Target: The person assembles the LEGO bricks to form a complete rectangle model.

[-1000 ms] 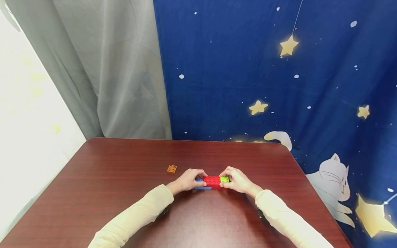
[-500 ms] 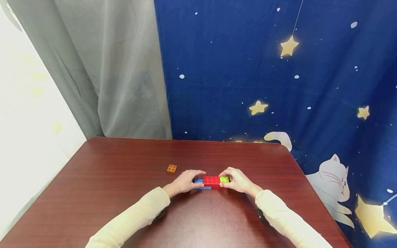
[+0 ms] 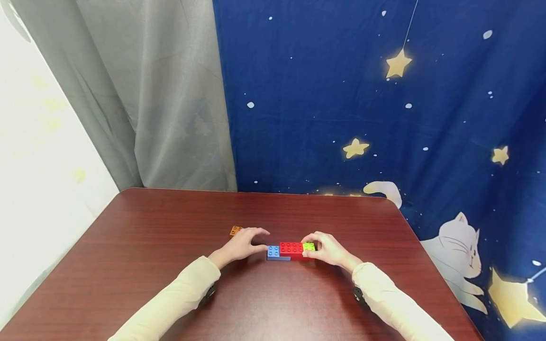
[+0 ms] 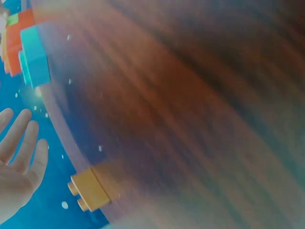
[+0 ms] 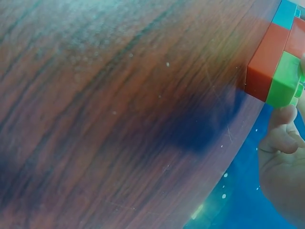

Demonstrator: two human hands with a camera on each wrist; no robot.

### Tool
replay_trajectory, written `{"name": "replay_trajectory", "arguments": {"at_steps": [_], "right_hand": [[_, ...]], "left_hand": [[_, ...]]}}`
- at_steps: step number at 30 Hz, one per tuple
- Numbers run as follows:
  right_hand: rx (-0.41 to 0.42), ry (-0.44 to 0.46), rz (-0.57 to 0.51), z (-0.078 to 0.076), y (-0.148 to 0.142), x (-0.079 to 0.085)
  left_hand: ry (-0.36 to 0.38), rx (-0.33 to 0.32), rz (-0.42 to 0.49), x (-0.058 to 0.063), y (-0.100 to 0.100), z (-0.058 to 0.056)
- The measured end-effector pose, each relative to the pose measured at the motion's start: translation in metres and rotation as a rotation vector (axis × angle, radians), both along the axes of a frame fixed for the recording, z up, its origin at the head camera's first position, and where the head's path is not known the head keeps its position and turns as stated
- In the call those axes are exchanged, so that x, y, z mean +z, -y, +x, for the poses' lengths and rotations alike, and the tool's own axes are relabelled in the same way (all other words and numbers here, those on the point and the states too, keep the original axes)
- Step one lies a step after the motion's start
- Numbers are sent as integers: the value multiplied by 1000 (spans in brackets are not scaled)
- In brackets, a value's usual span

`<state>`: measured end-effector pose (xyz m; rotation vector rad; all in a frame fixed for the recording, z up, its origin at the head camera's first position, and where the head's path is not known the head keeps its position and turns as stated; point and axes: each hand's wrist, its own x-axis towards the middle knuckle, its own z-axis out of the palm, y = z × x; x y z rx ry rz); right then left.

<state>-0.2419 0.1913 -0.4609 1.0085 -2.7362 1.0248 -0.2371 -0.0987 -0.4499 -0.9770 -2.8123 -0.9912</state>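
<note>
A low assembly of toy building bricks lies on the table, seen in the head view. Its lower layer has a blue brick [image 3: 273,252] at the left and a red brick [image 5: 265,69] at the right. On top sit another red brick [image 3: 291,247] and, at the right end, a small lime green brick [image 5: 285,80]. My right hand [image 3: 328,249] pinches the green end between thumb and fingers. My left hand [image 3: 242,243] is off the assembly, fingers extended, left of the blue brick. Behind it an orange brick [image 4: 90,190] lies on the table, partly covered in the head view.
The dark red wooden table [image 3: 170,213] has its far edge well behind the bricks. A grey curtain [image 3: 183,109] and a blue star-patterned curtain [image 3: 307,94] hang beyond it.
My left hand has let go of the blue end and moved left towards the orange brick, uncovering the blue studs. The right hand and the assembly have stayed in place.
</note>
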Motion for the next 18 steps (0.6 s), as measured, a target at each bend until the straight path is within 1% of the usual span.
{"name": "replay_trajectory", "arguments": {"at_steps": [6,12,18], "right_hand": [[7,20,-31,-1,-1,-1],[-6,25,-43,0,-2,-2],[13,-2,-81,2,-2,-5]], "left_hand": [[-14,30,40,0,14,-8],[-18,30,72,-2,31,-15],[-71,54,58,-5,46,-19]]}}
